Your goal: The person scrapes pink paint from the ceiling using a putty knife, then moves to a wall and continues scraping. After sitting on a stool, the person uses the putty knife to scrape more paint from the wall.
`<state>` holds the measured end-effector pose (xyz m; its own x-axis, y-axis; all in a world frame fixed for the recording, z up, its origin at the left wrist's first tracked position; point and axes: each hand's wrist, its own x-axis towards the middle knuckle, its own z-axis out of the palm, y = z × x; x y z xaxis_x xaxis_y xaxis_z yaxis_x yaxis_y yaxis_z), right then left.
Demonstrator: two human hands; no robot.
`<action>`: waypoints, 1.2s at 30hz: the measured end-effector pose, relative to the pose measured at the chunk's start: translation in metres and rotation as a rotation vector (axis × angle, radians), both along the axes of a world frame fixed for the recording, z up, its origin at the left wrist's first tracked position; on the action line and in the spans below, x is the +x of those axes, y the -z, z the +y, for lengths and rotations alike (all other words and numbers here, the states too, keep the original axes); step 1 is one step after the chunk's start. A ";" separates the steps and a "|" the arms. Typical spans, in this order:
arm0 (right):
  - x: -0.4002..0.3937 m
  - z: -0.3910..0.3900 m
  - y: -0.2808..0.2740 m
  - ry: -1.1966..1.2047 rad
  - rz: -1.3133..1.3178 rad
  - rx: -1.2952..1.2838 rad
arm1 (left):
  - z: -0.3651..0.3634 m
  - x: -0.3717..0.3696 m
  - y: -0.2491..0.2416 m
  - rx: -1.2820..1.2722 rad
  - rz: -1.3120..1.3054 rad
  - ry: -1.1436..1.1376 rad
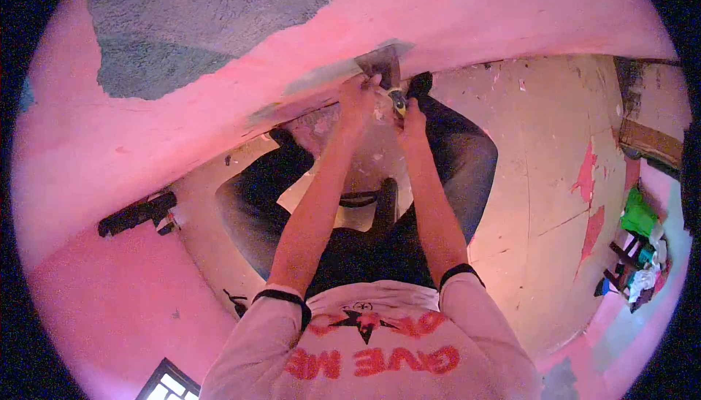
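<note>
My left hand (356,92) is at the foot of the pink wall, its fingers curled, and I cannot make out what is in them. Beside it, my right hand (412,121) is closed around a small yellow-and-black tool (398,100) that points toward the wall. The tool's exact kind is too small to tell. Just beyond both hands is a dark brownish patch (388,62) low on the wall, with grey bare plaster around it. My crossed legs in dark trousers frame the hands.
Above, the pink wall (453,13) has a large peeled grey area (212,13). The worn tan floor (526,166) spreads to the right. A black object (139,214) lies at the left wall. Clothes and a green bag (639,214) are piled at right, below a wooden piece (650,141).
</note>
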<state>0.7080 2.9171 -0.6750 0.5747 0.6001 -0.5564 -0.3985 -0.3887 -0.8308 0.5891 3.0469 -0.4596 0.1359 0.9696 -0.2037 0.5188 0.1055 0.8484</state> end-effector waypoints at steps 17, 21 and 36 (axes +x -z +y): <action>-0.027 0.060 -0.086 0.048 0.643 -0.126 | -0.007 -0.015 0.000 0.099 0.112 0.043; -0.031 0.050 -0.025 -0.056 0.693 0.109 | 0.001 -0.016 0.003 0.208 0.258 0.066; -0.069 0.025 -0.108 -0.397 -0.340 0.202 | -0.003 -0.033 -0.014 0.076 0.253 0.059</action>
<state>0.6392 2.9418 -0.5667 0.4096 0.8826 -0.2307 0.0494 -0.2740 -0.9605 0.5559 3.0436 -0.4456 0.1463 0.9753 -0.1653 0.7185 0.0101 0.6955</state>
